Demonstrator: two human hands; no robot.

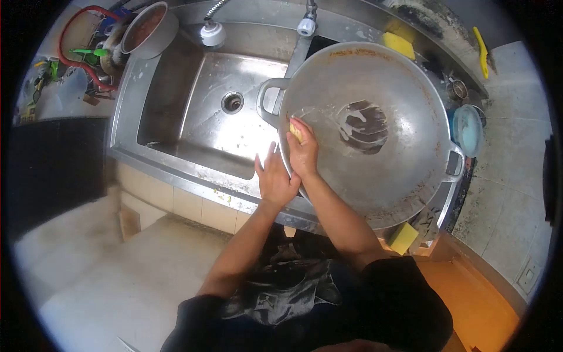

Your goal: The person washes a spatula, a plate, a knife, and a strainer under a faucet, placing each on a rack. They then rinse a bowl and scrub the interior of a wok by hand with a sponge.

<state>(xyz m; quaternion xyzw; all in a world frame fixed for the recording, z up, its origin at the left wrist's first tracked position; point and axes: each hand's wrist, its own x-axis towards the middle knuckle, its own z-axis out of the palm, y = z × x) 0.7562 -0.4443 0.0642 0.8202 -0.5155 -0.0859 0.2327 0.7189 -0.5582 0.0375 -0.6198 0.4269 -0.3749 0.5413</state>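
A large metal wok [404, 141] with two loop handles rests over the right part of the steel sink unit, with a little greyish liquid at its centre. My right hand [304, 154] is closed around a small yellow sponge [295, 132] and holds it at the wok's left inner wall. Just left of it, my left hand [277, 178] lies against the outside of the rim, fingers spread over the edge of the sink basin [211, 100]. The two hands are close together near the wok's rim.
Two faucets [212, 33] [306, 26] stand behind the basin. A grey pot [151, 29] is at the upper left. Yellow sponges [399, 45] [403, 238] lie behind and in front of the wok. A blue bowl [469, 131] sits at right, below a yellow-handled tool [481, 53].
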